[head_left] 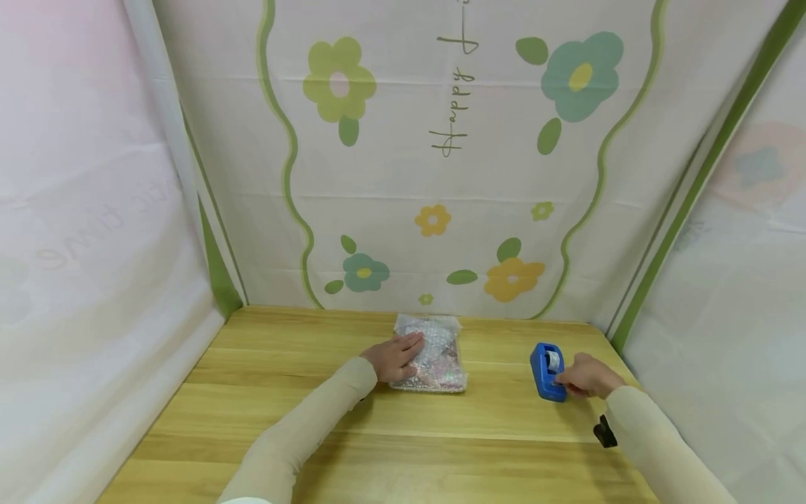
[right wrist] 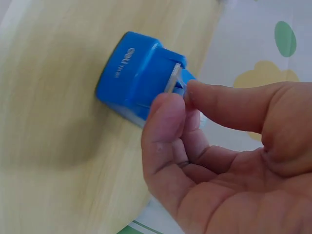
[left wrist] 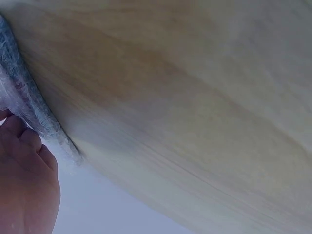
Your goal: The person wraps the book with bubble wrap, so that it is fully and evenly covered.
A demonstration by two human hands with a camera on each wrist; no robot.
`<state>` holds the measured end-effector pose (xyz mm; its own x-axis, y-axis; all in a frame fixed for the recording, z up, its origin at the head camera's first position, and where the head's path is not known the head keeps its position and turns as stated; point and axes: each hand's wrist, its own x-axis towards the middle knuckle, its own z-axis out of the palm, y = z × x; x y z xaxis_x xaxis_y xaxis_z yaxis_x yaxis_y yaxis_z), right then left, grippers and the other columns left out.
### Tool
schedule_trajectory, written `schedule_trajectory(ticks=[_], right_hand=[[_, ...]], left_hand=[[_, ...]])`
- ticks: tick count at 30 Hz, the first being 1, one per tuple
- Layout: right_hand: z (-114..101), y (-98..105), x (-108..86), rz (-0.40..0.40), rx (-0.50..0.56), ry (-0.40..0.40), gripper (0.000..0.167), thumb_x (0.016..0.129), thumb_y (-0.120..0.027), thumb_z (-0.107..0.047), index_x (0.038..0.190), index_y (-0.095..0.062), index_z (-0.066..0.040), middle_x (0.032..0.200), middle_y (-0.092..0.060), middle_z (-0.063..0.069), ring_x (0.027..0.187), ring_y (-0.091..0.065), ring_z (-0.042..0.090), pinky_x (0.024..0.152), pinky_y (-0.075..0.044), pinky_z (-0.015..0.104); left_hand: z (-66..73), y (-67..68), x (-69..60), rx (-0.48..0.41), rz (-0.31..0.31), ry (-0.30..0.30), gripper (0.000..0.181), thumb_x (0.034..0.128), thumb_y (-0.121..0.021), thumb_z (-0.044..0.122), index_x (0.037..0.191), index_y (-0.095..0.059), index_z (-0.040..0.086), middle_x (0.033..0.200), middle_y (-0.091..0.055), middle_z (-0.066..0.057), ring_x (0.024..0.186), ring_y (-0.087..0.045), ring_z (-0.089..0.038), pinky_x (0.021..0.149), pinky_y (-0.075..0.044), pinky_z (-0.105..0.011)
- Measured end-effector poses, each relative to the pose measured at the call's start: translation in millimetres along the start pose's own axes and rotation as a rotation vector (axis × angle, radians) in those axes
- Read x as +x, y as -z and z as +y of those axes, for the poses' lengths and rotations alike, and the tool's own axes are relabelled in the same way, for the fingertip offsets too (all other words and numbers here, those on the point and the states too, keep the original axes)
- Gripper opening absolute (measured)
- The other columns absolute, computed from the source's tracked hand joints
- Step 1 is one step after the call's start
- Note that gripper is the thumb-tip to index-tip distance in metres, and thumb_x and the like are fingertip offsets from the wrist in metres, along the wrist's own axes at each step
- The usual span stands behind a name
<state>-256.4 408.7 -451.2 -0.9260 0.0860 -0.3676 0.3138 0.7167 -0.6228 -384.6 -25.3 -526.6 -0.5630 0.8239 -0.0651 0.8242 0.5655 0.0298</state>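
On the wooden table lies a flat package in bubble wrap (head_left: 443, 360), with pinkish contents blurred under the clear plastic. My left hand (head_left: 397, 357) rests on its left part, fingers laid over the wrap. In the left wrist view, the edge of the wrapped package (left wrist: 36, 105) shows beside that hand (left wrist: 27, 180). To the right stands a blue tape dispenser (head_left: 540, 371) holding a roll of tape (head_left: 553, 361). Thumb and index finger of my right hand (head_left: 588, 376) pinch the tape's end by the dispenser's cutter (right wrist: 173, 78); the fingertips hide most of that end.
A pale cloth with printed flowers (head_left: 362, 271) hangs behind the table, and further cloth walls rise at left and right. Bare wooden tabletop (head_left: 497, 413) lies between the package and the dispenser. A black wrist device (head_left: 604, 432) sits under the right sleeve.
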Motion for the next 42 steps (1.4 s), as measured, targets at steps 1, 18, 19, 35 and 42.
schedule_trajectory(ticks=[1, 18, 19, 35, 42], right_hand=[[-2.2, 1.6, -0.2, -0.014, 0.032, -0.007, 0.023, 0.102, -0.061, -0.005, 0.096, -0.056, 0.017, 0.061, -0.058, 0.0, 0.052, -0.05, 0.008, 0.052, -0.047, 0.021], [6.4, 17.3, 3.2, -0.053, 0.296, -0.13, 0.021, 0.102, -0.068, -0.009, 0.102, -0.073, 0.011, 0.074, -0.074, 0.003, 0.063, -0.067, 0.005, 0.063, -0.058, 0.018], [6.8, 17.3, 3.3, -0.053, 0.315, -0.143, 0.02, 0.102, -0.069, -0.008, 0.104, -0.073, 0.012, 0.075, -0.075, 0.004, 0.063, -0.069, 0.005, 0.064, -0.059, 0.018], [8.5, 15.8, 3.4, -0.175, 0.247, -0.221, 0.026, 0.11, -0.055, -0.016, 0.12, -0.056, 0.009, 0.077, -0.073, 0.007, 0.06, -0.069, 0.005, 0.059, -0.057, 0.016], [13.2, 9.0, 3.8, -0.145, 0.339, -0.21, 0.033, 0.11, -0.055, -0.016, 0.129, -0.049, 0.011, 0.078, -0.076, 0.007, 0.058, -0.066, 0.003, 0.057, -0.053, 0.013]], left_hand=[[0.0, -0.1, 0.1, 0.003, 0.001, 0.002, 0.07, 0.1139, -0.036, 0.046, 0.17, -0.019, 0.008, 0.179, -0.018, -0.01, 0.165, -0.021, -0.026, 0.134, -0.024, -0.043], [2.5, 1.9, 1.9, -0.003, 0.007, -0.013, 0.07, 0.114, -0.037, 0.045, 0.169, -0.02, 0.006, 0.178, -0.02, -0.012, 0.165, -0.022, -0.027, 0.134, -0.025, -0.045], [2.7, 2.1, 1.8, -0.003, 0.005, -0.013, 0.07, 0.114, -0.037, 0.045, 0.169, -0.02, 0.006, 0.178, -0.019, -0.012, 0.165, -0.022, -0.027, 0.134, -0.025, -0.045], [4.6, 0.1, 2.2, 0.007, 0.013, -0.007, 0.07, 0.1138, -0.037, 0.046, 0.169, -0.022, 0.006, 0.178, -0.021, -0.011, 0.165, -0.023, -0.027, 0.133, -0.026, -0.044], [2.1, -0.5, 0.8, -0.015, 0.011, 0.004, 0.07, 0.1138, -0.038, 0.045, 0.169, -0.021, 0.007, 0.178, -0.02, -0.011, 0.165, -0.022, -0.026, 0.134, -0.025, -0.044]])
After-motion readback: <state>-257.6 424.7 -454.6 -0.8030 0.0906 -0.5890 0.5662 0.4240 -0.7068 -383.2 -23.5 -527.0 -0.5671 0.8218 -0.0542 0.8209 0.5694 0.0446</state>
